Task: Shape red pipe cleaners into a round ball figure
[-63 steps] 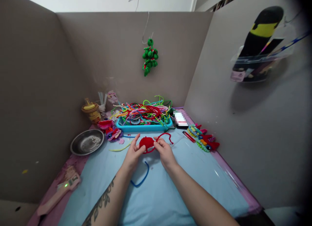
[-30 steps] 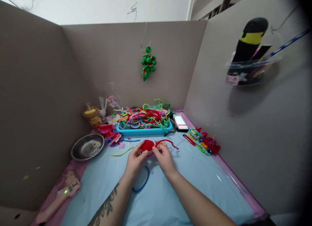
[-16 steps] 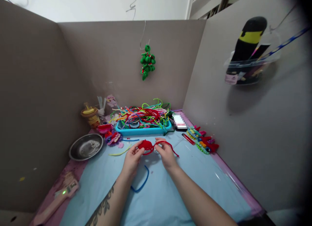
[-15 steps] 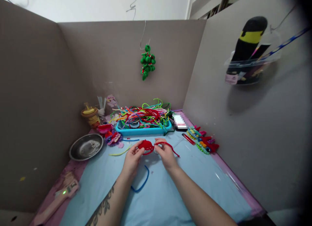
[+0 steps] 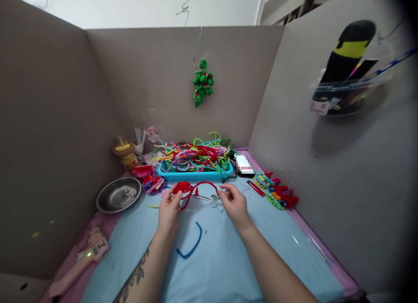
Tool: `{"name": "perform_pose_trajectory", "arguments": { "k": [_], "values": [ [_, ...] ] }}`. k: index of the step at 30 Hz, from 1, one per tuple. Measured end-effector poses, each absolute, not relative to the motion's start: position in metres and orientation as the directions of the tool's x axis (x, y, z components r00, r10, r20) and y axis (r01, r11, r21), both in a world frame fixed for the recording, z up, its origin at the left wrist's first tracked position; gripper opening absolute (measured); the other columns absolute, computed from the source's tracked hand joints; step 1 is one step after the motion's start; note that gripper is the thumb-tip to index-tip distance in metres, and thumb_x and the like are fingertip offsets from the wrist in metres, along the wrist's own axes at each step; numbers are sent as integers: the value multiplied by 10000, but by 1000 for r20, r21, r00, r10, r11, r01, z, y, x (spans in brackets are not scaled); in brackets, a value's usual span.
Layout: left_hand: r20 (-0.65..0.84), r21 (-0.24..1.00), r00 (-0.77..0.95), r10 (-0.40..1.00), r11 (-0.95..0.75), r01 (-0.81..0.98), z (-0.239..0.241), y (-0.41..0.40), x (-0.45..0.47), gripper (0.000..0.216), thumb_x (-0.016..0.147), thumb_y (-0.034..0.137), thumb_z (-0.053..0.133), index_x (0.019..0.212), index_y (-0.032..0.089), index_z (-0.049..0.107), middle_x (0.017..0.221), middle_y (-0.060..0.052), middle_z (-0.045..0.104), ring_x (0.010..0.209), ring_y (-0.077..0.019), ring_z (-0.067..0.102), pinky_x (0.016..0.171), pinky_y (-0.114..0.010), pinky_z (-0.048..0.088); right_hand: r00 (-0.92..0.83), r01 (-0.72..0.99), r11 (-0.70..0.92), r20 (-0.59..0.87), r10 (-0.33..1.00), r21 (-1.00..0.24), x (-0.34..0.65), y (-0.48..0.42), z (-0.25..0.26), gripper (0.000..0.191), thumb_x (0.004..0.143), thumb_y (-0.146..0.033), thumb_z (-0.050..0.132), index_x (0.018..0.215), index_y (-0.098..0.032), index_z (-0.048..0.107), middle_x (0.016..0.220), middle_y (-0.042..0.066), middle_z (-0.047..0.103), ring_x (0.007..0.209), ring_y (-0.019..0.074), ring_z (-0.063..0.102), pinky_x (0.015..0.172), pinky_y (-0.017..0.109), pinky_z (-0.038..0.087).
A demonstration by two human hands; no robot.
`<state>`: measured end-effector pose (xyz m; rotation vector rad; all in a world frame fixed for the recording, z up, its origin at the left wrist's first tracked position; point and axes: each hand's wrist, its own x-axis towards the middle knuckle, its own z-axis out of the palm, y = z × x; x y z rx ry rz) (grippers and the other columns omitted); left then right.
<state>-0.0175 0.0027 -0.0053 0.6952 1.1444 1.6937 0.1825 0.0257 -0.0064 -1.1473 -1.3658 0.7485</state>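
Observation:
My left hand point(image 5: 169, 207) pinches a rounded red pipe-cleaner piece point(image 5: 183, 188) above the blue table cover. From that piece a red fuzzy strand point(image 5: 206, 183) arches over to my right hand point(image 5: 234, 203), whose thumb and finger are closed on its end. Small scissors point(image 5: 205, 198) with pale handles lie behind and between my hands. A bent blue pipe cleaner point(image 5: 194, 246) rests on the cover nearer to me. Part of a short yellow-green strand point(image 5: 153, 206) shows left of my left hand.
A blue tray point(image 5: 196, 176) heaped with coloured pipe cleaners stands at the back. To the left are a metal bowl point(image 5: 103, 203) and a pink glue gun point(image 5: 81, 264). A phone point(image 5: 245, 174), a red cutter point(image 5: 255, 188) and colourful fuzzy figures point(image 5: 277, 194) lie right.
My right hand has moved right, away from my left, drawing the red strand out into an arch. My left hand has shifted slightly left, and the scissors now show between them.

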Motion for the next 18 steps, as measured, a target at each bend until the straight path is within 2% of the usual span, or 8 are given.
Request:
{"name": "perform_pose_trajectory", "arguments": {
  "k": [2,5,8,10,13,16,18],
  "values": [
    [-51,918,-380,924,-107,-383,-7,2,-15,576,607,358,776,1124,177,599,589,76,481,393,1,320,363,-147,234,41,320,337,368,929,-886,185,30,-9,258,713,-329,655,950,-227,662,624,-27,532,593,158,493,603,285,397],
    [-65,911,-365,929,-94,-401,-8,2,-14,597,605,346,778,1143,171,588,576,81,473,386,1,314,364,-152,223,-83,414,358,357,931,-837,186,35,-14,79,706,-298,653,727,-229,684,648,-2,564,635,174,519,609,294,389],
    [-61,921,-359,932,-86,-380,-6,2,-16,612,617,345,767,1165,156,573,546,88,453,387,-5,302,366,-157,202,-77,376,342,339,938,-861,186,35,-14,124,738,-306,623,663,-214,656,644,8,586,631,173,529,593,290,392],
    [-73,936,-350,934,-57,-348,-3,2,-17,624,608,353,770,1160,138,577,524,91,438,387,-11,295,369,-163,191,-46,246,298,296,954,-922,184,32,-11,139,745,-332,623,728,-198,655,656,9,609,629,166,543,593,283,411],
    [-105,948,-284,953,9,-319,-1,0,-15,622,600,360,774,1142,117,588,501,93,431,386,-17,290,374,-173,180,-12,-68,198,199,980,-978,182,29,-6,209,734,-377,652,775,-172,646,634,2,618,588,135,547,579,262,435],
    [-108,951,-208,972,41,-306,0,-2,-12,604,607,361,770,1126,109,592,507,79,470,390,-22,306,383,-177,177,13,-398,79,81,997,-914,181,29,-2,254,669,-385,727,765,-164,645,616,-6,622,552,105,546,547,230,444],
    [-102,959,-185,977,47,-280,1,-3,-9,602,605,361,772,1121,106,594,529,57,524,395,-26,327,390,-178,185,3,-553,4,4,1000,-833,181,30,-1,271,615,-355,776,755,-162,648,619,-7,630,551,93,556,531,207,449]
  ]
}}
